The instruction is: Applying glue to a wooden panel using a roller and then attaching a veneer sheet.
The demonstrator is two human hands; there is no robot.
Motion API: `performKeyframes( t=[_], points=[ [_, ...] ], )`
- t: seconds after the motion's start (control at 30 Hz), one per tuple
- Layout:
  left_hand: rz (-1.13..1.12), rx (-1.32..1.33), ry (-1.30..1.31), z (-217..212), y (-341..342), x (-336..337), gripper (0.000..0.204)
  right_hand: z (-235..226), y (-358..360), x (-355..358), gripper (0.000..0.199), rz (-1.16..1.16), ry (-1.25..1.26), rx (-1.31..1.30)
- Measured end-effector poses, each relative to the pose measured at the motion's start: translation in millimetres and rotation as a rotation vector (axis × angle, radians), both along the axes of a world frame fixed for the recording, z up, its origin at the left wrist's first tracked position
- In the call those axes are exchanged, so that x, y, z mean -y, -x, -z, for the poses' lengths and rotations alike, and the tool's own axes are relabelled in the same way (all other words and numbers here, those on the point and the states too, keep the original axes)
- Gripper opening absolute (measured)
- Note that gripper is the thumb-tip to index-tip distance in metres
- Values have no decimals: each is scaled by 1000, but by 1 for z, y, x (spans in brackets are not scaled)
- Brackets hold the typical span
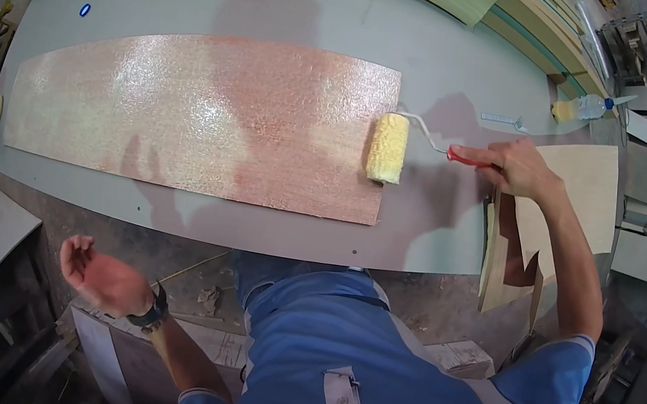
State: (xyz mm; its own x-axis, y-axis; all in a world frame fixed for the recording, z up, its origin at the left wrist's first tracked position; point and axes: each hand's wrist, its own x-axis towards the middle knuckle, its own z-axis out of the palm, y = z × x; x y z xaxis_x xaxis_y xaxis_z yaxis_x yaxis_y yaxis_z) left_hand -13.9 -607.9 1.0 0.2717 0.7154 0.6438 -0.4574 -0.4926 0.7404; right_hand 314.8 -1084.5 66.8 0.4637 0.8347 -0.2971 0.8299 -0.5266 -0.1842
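While the R hand (515, 166) grips the roller (388, 149), w/ the board (185, 112) (long axis approx. L–R) to its L, the L hand (106, 278) is empty, half-curled, farther from the roller.

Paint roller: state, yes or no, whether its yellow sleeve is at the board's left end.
No, the yellow sleeve is at the right end of the pinkish board.
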Motion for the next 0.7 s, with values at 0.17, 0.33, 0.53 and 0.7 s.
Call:
performKeyframes(
  t=[0.17, 0.33, 0.53, 0.7],
  points=[
    [-98, -19, 116, 5, 0, 8, 66, 6, 4, -60, 54, -30, 58, 7],
    [-169, -64, -9, 0, 19, -1, 67, -6, 11, -6, 58, 33, 113, -32],
    [-50, 119, 14, -17, -13, -1, 58, 15, -12, -95, 51, 2, 65, -58],
    [-55, -63, -85, -17, -32, 2, 62, 35, -53, -144, 49, -152, -82, -12]
  ],
)
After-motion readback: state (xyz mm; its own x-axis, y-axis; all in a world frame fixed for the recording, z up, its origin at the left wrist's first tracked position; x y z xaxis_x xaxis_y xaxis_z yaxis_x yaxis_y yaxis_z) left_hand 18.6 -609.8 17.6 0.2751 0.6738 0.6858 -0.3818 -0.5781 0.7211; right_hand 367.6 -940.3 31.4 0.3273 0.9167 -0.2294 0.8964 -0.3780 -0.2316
